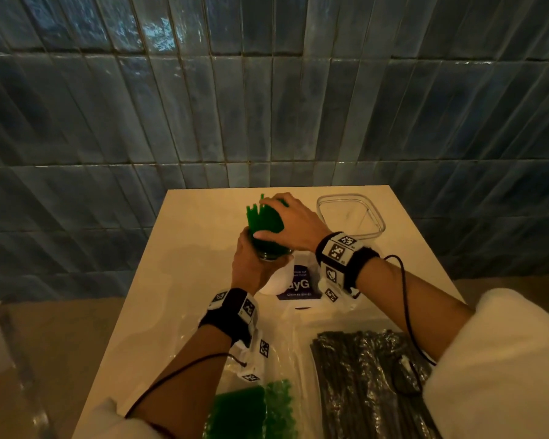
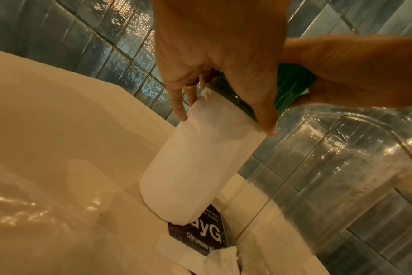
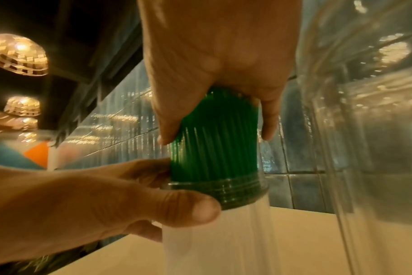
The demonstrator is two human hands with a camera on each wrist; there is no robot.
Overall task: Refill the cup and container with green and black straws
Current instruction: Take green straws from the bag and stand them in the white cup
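Cup: my left hand (image 1: 251, 264) has fingers and thumb curled round the clear plastic cup with white paper sleeve (image 2: 200, 167), tilted above the cream table (image 1: 178, 280).
Straws: my right hand (image 1: 293, 224) clasps the bunch of green straws (image 3: 214, 145), fingers curled round them; lower ends inside the cup.
Container: clear square plastic container (image 1: 351, 217) stands just beside, right.
Black straws: bagged bundle (image 1: 368, 384) nearer me.

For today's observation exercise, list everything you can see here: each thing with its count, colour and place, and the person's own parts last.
cup: one, clear with white wrap, on the table, mid-front
green straws: one bundle, standing in the cup
container: one, clear, no straws visible inside, table's far right
bag of black straws: one, near right
bag of green straws: one, near left
purple card: one, beside the cup
table: one, cream
left hand: grips the cup
right hand: grips the straw bundle
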